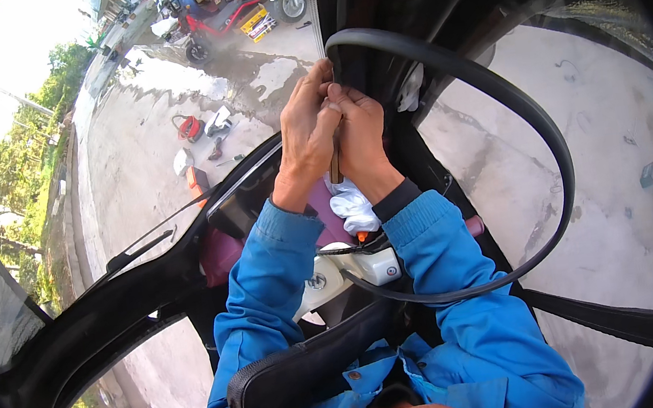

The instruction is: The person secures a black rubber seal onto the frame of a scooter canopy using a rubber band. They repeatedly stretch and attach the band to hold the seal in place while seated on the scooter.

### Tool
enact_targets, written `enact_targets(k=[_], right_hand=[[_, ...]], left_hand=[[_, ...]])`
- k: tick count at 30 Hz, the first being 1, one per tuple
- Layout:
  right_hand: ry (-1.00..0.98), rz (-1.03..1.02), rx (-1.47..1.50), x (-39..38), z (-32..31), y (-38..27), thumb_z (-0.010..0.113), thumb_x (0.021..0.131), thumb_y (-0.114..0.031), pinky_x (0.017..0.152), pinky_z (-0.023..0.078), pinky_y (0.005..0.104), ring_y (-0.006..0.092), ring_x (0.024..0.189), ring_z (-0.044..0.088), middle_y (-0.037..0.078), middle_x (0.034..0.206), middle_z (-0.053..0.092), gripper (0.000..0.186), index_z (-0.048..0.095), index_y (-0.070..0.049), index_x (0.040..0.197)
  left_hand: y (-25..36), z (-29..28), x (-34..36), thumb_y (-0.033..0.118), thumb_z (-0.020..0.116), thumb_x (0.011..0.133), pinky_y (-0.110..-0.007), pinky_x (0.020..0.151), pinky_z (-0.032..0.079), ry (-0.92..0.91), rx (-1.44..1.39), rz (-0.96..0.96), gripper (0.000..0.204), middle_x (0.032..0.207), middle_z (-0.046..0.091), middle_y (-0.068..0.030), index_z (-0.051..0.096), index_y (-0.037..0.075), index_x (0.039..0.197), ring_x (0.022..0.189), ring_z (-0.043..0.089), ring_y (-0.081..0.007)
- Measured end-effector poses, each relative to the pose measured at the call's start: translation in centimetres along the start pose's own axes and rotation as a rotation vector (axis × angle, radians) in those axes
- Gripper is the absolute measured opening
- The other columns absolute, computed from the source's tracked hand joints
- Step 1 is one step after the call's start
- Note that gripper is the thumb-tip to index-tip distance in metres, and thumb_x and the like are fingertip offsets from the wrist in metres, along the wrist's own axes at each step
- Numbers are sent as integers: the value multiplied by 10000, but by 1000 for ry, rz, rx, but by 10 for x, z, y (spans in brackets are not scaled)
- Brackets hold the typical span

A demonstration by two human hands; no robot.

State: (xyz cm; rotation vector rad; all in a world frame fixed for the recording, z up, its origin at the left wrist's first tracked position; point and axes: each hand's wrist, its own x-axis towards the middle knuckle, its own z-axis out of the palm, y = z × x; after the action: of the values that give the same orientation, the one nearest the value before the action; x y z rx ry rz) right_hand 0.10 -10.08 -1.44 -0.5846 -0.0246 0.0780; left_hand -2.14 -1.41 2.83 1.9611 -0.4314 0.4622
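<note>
A long black rubber sealing strip (560, 151) runs from my fingers in a wide loop to the right and back down across my right sleeve. Both hands are raised together at the dark frame edge, where the strip meets it. My left hand (304, 137) is closed with its fingertips pinching at the strip. Right beside it, my right hand (361, 134) is closed too, thumb and fingers pressed on the same stretch. A narrow piece of strip (334, 162) shows below, between my palms. Exactly how the strip sits under the fingertips is hidden.
I am inside a small vehicle cab with a black frame (94, 302). White crumpled cloth (353, 205) lies on the dash below my hands, near the pale steering column (383, 264). A black padded bar (306, 365) crosses before my chest. Outside are tools (191, 128) and a red scooter (226, 20).
</note>
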Motion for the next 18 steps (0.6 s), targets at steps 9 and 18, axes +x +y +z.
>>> enact_targets(k=[9,18], right_hand=[[-152,135,-160,-5,-21,-18,607,1127,-223,526,380,243,74,564,479,1,788,618,223,712,-28,1095],[-129,146,-220,-1,-26,-21,558,1163,-224,508,357,219,34,544,440,-59,728,568,237,707,-43,1137]], left_hand=[[4,-14,0,184,590,948,-425,1189,469,-76,42,55,724,1493,621,-228,501,-6,1641,1397,610,-345],[-6,-7,-4,133,617,959,-421,1187,492,-50,41,47,733,1558,539,-217,471,12,1667,1441,575,-340]])
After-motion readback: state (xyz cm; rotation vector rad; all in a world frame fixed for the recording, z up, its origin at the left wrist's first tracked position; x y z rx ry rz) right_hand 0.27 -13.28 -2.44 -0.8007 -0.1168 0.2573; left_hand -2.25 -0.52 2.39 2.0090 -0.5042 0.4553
